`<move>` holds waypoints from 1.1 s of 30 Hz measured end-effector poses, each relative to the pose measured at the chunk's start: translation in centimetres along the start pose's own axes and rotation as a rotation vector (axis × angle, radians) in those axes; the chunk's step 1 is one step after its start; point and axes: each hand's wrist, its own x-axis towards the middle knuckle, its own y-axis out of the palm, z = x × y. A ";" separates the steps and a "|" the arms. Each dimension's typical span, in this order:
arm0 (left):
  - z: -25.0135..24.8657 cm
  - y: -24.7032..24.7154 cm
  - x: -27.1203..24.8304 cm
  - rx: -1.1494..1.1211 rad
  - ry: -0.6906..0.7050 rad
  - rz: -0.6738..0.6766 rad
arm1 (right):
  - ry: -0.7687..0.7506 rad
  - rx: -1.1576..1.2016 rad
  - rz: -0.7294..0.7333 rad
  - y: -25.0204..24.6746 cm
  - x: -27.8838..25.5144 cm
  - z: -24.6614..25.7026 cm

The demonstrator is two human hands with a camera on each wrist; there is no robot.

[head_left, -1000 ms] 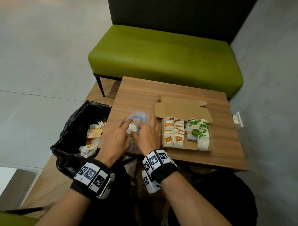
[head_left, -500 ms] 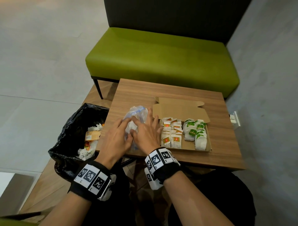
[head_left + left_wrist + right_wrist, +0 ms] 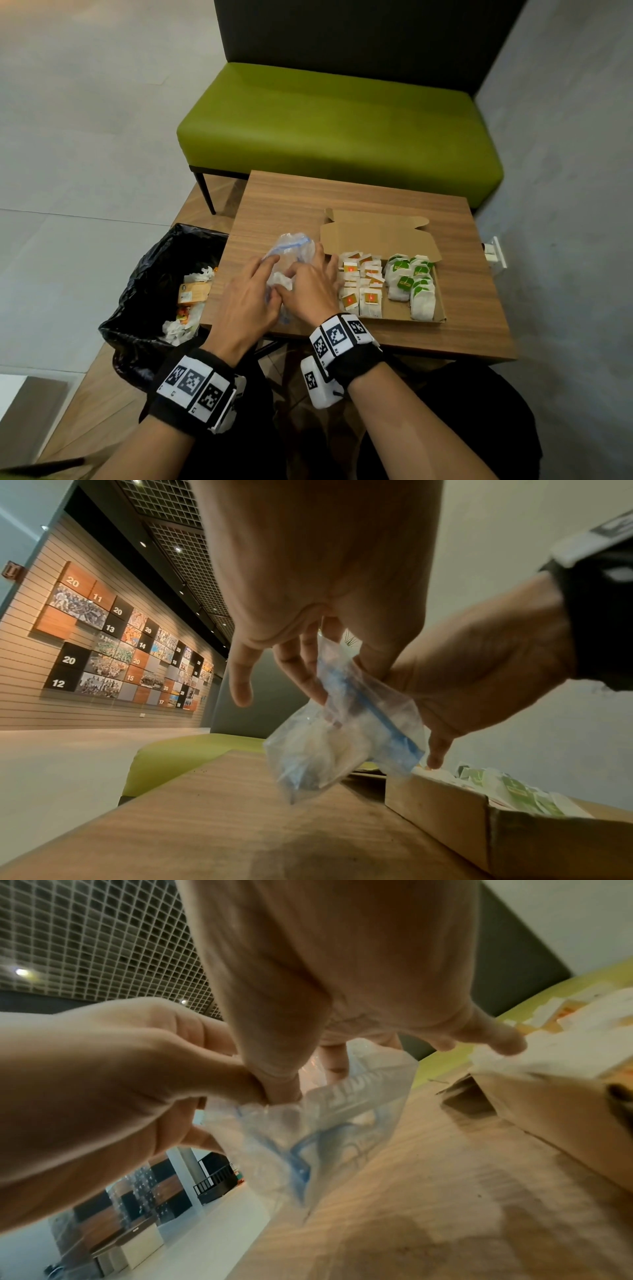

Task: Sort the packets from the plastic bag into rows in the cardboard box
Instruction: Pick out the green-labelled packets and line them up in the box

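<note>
One plastic bag (image 3: 289, 255) is being pinched by two hands, the left hand (image 3: 245, 301) and the right hand (image 3: 310, 291), above the table (image 3: 376, 195). Four rows of packets (image 3: 388, 284) are being kept in one cardboard box (image 3: 397, 310)

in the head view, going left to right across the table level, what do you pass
black bin bag → left hand → plastic bag → right hand → orange-label packets → green-label packets → right wall of the cardboard box → bare table
</note>
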 end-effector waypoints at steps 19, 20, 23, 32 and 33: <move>0.5 -0.4 0.6 0.021 -0.117 0.077 | -0.077 0.147 -0.182 -1.1 -0.1 -0.1; 0.6 -0.5 0.6 0.022 -0.128 0.080 | -0.069 0.218 -0.203 -1.2 0.0 -0.4; 1.3 -0.4 0.8 0.040 -0.144 0.091 | -0.048 0.371 -0.304 -2.1 0.3 -1.1; 1.7 0.5 3.7 0.220 -0.190 0.088 | 0.056 0.670 -0.476 -5.2 0.5 -3.0; 1.5 0.6 3.8 0.253 -0.183 0.103 | 0.079 0.683 -0.475 -5.1 0.6 -3.3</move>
